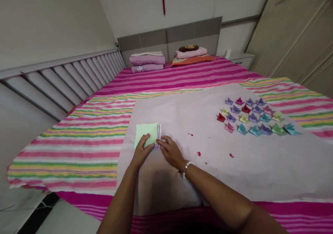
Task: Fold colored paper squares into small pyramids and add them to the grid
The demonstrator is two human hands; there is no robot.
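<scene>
A stack of square coloured paper [139, 130] lies on the pale sheet, its top piece light green. Edges of pink, purple and blue paper show along the right and lower sides. My left hand [142, 150] rests on the lower part of the stack, thumb and fingers apart on the top sheet. At the stack's lower right corner, my right hand [170, 150] has its thumb and index finger pinched on the paper edges. How many sheets are between those fingertips, I cannot tell. A white bead bracelet [186, 169] circles my right wrist.
Several small folded paper pieces [244, 118] stand in rows on the pale sheet [187, 109] at the right. Small red scraps [198, 154] lie right of my hands. Striped bedding [85, 133] surrounds the sheet. A bed rail [70, 74] runs along the left; folded bedding [147, 60] lies by the headboard.
</scene>
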